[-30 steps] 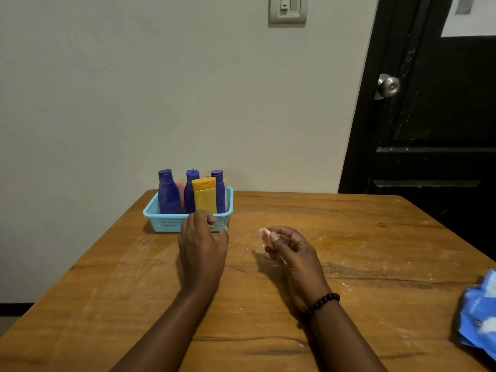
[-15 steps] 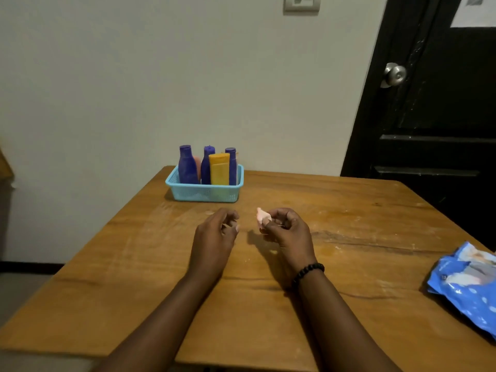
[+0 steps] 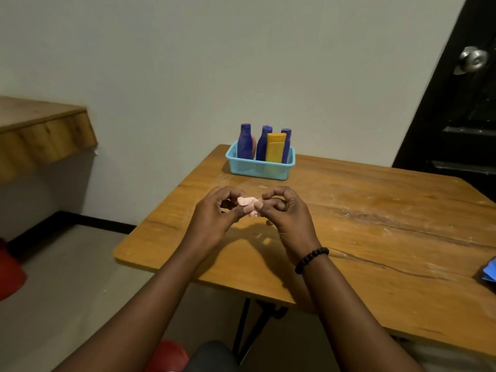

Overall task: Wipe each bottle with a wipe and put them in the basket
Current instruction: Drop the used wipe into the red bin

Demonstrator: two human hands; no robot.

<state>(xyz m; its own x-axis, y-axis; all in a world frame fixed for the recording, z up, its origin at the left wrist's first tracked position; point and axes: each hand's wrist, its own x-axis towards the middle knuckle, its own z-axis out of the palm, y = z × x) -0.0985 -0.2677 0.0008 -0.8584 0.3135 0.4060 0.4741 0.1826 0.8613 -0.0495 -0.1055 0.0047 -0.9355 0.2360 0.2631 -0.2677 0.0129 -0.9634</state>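
Small crumpled pink wipe [image 3: 248, 202] held above the wooden table [image 3: 375, 237], pinched from both sides. Beyond it, near the table's far edge, a light blue basket [image 3: 259, 169] with three purple bottles [image 3: 245, 142] and one yellow bottle [image 3: 275, 148] standing upright inside, something pink barely visible behind them. At the right edge, a blue packet [image 3: 489, 272] lying on the table, mostly cut off. Nothing between wipe and basket. Left hand [image 3: 212, 218] with fingers curled, thumb and fingertips gripping the wipe; right hand [image 3: 288, 213] likewise curled, pinching the other end, black bead bracelet [image 3: 311, 259] at its wrist. Both forearms reaching forward, hands meeting knuckle to knuckle over the near-left part of the table.
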